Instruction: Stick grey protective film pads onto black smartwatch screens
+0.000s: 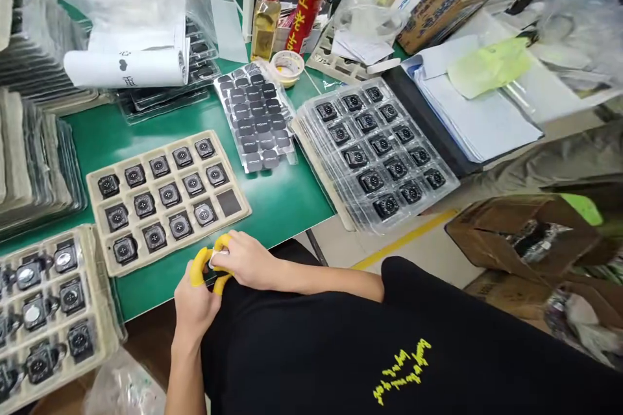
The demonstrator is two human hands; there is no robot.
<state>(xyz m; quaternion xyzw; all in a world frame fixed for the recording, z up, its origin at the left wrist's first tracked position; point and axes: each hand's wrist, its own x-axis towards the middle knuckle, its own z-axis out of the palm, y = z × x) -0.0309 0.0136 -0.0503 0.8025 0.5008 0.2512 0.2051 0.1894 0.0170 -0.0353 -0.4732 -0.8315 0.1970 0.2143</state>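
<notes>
Both hands are together just off the bench's front edge, with yellow finger cots on several fingertips. My left hand (196, 298) is closed around a small dark piece (211, 277), mostly hidden by the fingers, that looks like a watch case. Pinched in my right hand (249, 260) is a white wad of cloth or paper (217, 260), pressed against that dark piece. Right beyond the hands lies a beige tray (109, 266) of black square watch cases (180, 225); its front right pocket (228, 203) holds no case.
A second watch tray (104, 331) stands at left, below stacked trays (36, 162). Clear plastic trays of watch cases (396, 168) are piled at right. Black label sheets (256, 117), a tape roll (287, 68), two bottles (265, 19) and a clipboard (479, 113) sit farther back.
</notes>
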